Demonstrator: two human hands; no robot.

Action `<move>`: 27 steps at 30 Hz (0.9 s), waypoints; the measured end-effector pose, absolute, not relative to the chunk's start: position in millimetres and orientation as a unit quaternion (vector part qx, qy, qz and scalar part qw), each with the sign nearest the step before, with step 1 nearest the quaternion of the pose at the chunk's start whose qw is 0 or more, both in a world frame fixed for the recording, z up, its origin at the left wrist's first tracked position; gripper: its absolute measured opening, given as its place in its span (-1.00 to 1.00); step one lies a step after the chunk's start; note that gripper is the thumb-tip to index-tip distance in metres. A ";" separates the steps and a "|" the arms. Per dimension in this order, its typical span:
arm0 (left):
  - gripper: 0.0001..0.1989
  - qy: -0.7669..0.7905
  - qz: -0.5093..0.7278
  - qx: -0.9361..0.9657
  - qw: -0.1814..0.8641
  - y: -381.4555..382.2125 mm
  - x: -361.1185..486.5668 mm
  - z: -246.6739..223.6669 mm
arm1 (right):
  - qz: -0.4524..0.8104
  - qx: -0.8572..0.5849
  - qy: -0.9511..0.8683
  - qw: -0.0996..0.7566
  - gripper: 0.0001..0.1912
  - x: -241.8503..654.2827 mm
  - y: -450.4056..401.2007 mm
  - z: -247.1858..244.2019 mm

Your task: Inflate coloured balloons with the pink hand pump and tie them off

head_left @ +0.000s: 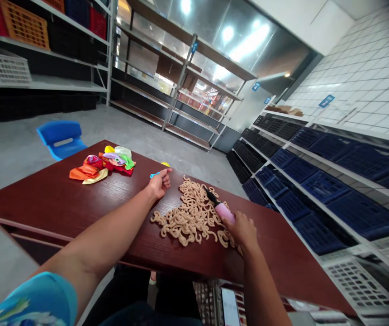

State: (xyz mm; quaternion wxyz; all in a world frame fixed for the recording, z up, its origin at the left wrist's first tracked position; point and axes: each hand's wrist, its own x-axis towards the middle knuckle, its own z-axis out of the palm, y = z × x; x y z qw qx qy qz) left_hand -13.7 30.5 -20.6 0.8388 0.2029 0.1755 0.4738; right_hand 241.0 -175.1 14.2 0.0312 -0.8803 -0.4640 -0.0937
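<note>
the tool (224, 212), pink with a black end, is over the right part of a pile of tan curls (191, 213) on the table (276, 249); the right hand (244, 228) is closed round its pink part, hiding some curls. the left hand (160, 183) is half curled beside a blue scrap (153, 175); whether it grips that, i cannot tell. further left lies a bright heap (113, 158), then a blue chair (60, 133) past the table edge. crates (323, 185) line the right-hand shelves.

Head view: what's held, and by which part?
Right hand: long pink-and-black tool, by its pink end. Left hand: can't tell whether it holds anything.
</note>
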 end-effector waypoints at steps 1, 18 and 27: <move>-0.84 0.161 0.472 0.193 0.845 31.2 -15.4 -20.2 | -0.071 -0.883 -0.463 0.021 -0.46 244.9 -180.3 11.3; -0.79 0.095 0.495 0.066 0.861 30.3 -24.1 -11.8 | -0.144 -0.692 -0.699 0.108 -0.51 167.3 -179.6 10.4; -0.80 0.088 0.490 0.069 0.864 28.6 -22.8 -11.9 | -0.149 -0.691 -0.701 0.096 -0.54 157.4 -170.6 15.1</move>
